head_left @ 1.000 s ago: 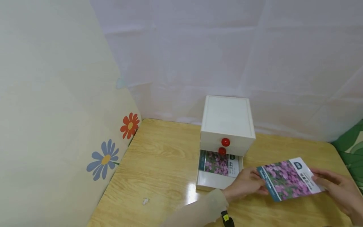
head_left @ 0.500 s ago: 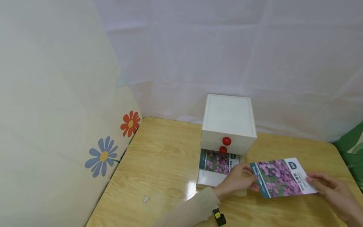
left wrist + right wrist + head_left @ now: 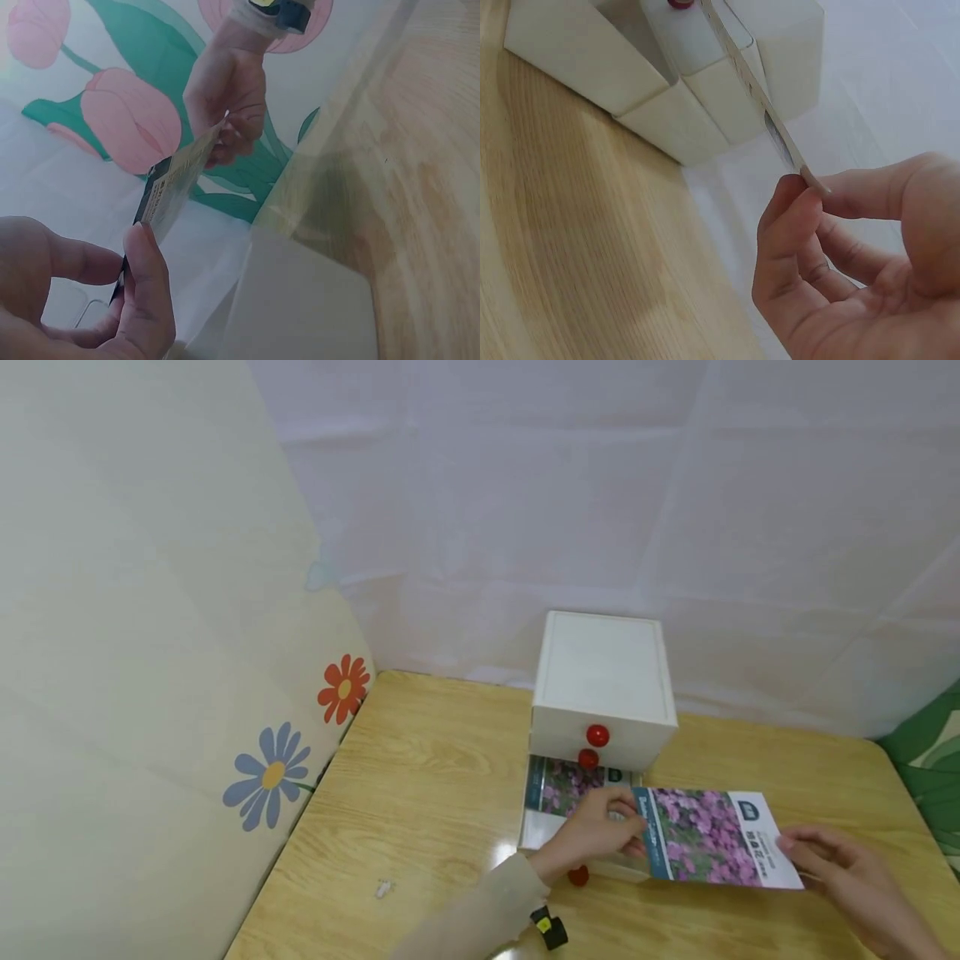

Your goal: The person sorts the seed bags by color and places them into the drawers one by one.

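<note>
Both hands hold a flower seed packet [image 3: 708, 839], printed with pink-purple blossoms, level above the table's right half. My left hand [image 3: 596, 828] pinches its teal end between thumb and fingers; in the left wrist view this packet [image 3: 176, 187] appears edge-on. At the white end, my right hand [image 3: 847, 877] pinches with thumb and fingertips, as the right wrist view also shows. Behind my left hand, the bottom drawer [image 3: 538, 829] of a small white drawer box [image 3: 607, 664] is pulled out. A matching packet [image 3: 562, 785] lies inside it, partly covered by the left hand.
Red round knobs mark the drawers: the upper knob [image 3: 597, 736] and the pulled-out drawer's knob [image 3: 578, 876] both show. The wood-grain table [image 3: 427, 760] meets a flower-printed panel [image 3: 225, 610] at the left and a white cloth [image 3: 480, 510] behind.
Both hands have moved left with the packet, bringing its teal end over the front right of the open drawer. The packet has turned straighter to my view. The drawer box stays put.
</note>
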A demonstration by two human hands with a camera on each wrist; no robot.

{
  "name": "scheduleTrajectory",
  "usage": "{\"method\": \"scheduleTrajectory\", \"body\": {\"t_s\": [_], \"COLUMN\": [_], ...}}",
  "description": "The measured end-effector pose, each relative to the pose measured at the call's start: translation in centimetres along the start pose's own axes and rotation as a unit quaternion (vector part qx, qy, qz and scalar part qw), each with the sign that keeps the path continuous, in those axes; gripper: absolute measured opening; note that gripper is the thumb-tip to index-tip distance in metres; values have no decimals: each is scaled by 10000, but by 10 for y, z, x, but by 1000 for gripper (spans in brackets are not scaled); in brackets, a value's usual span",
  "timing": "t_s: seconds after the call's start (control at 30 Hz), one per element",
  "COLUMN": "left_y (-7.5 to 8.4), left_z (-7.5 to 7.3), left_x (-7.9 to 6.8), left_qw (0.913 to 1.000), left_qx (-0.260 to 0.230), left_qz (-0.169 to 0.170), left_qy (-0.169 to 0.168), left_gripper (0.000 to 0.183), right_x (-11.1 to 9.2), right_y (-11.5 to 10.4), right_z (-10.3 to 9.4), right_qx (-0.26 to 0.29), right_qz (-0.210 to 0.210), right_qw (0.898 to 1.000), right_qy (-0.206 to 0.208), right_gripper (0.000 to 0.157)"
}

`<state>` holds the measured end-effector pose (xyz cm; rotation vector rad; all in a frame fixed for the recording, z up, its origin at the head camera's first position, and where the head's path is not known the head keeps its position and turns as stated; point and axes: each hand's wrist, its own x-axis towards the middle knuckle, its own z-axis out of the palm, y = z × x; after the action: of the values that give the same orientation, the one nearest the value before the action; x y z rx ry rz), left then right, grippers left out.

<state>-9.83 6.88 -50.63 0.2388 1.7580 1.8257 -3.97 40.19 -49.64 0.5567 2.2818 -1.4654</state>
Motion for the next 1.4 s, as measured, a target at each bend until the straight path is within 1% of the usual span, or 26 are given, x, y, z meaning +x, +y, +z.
{"method": "scheduleTrajectory", "body": {"t_s": [0.1, 0.2, 0.37, 0.5, 0.57, 0.67, 0.77, 0.87, 0.97, 1.1, 1.2, 1.3, 1.4], "left_y": [0, 1, 2, 0, -1, -2, -2, -3, -5, -5, -5, -5, -5], "left_z": [-10, -20, -35, -46, -51, -58, -66, -73, -80, -88, -93, -97, -94], "left_x": [-5, -9, -15, -20, -23, -27, -31, -34, -37, -41, -44, -46, -48], "left_qw": [9999, 9999, 9988, 9976, 9974, 9972, 9967, 9959, 9944, 9923, 9912, 9910, 9904], "left_qx": [59, 97, 386, 543, 566, 573, 620, 703, 832, 977, 1053, 1049, 1070], "left_qz": [48, 82, 139, 142, 135, 153, 165, 154, 176, 168, 108, 29, 28], "left_qy": [75, 107, 280, 397, 429, 461, 491, 545, 627, 740, 798, 827, 876], "left_gripper": [14, 16, 20, 19, 18, 17, 17, 18, 18, 15, 15, 14, 12], "right_x": [-2, -3, -5, -7, -9, -12, -15, -16, -15, -14, -13, -12, -10], "right_y": [-4, -6, -8, -10, -13, -16, -18, -18, -19, -21, -24, -27, -26], "right_z": [7, 14, 26, 38, 45, 54, 64, 74, 83, 93, 98, 102, 102], "right_qx": [90, 146, 177, 179, 202, 213, 374, 505, 632, 754, 741, 720, 767], "right_qz": [86, 82, 84, -136, -220, -389, -553, -703, -870, -1128, -1097, -971, -989], "right_qw": [9998, 9996, 9991, 9990, 9990, 9984, 9974, 9957, 9938, 9903, 9906, 9921, 9916], "right_qy": [-121, -208, -366, -396, -334, -347, -288, -317, -296, -309, -333, -323, -313], "right_gripper": [49, 48, 50, 48, 45, 43, 35, 28, 25, 26, 28, 30, 31]}}
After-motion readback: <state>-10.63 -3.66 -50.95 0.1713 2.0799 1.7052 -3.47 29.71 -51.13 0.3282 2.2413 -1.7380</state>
